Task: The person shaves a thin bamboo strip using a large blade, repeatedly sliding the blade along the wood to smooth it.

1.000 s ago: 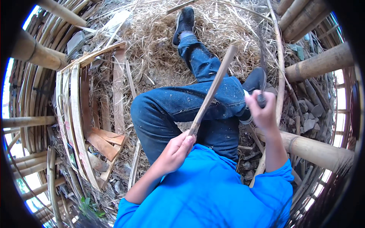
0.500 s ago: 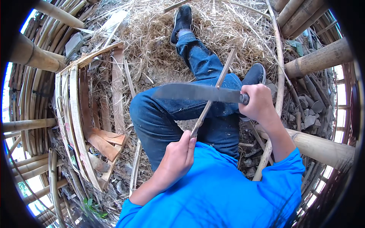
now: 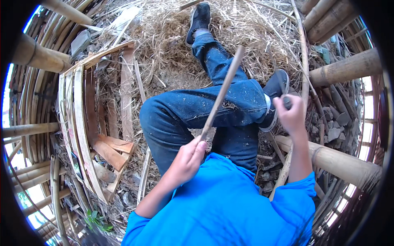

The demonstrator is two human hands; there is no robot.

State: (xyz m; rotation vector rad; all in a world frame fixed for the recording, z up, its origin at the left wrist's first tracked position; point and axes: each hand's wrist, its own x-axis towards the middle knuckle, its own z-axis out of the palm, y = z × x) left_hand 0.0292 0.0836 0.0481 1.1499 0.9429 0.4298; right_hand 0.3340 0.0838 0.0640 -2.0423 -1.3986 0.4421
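Note:
My left hand (image 3: 186, 160) is closed around the lower end of a thin strip of bamboo or wood (image 3: 223, 91), which slants up and away over my crossed leg. To the right, my right hand (image 3: 294, 117) grips the dark handle of a machete (image 3: 287, 102). Its blade is turned nearly edge-on and smeared by motion, so only a faint trace shows beyond the fist, near my shoe. The blade and the strip are apart. Beneath both hands are my legs in blue jeans (image 3: 205, 108), dusted with small shavings.
A broken wooden crate (image 3: 79, 123) lies to the left among slats. Pale shavings (image 3: 164, 53) cover the ground ahead. Thick bamboo poles (image 3: 349, 162) jut in from both sides, and stones (image 3: 334, 133) lie at the right. A long pole (image 3: 304, 61) runs along my right.
My right hand has swung the machete off the strip, outward to the right, turning the blade from broadside to nearly edge-on. The strip's far end has shifted slightly left.

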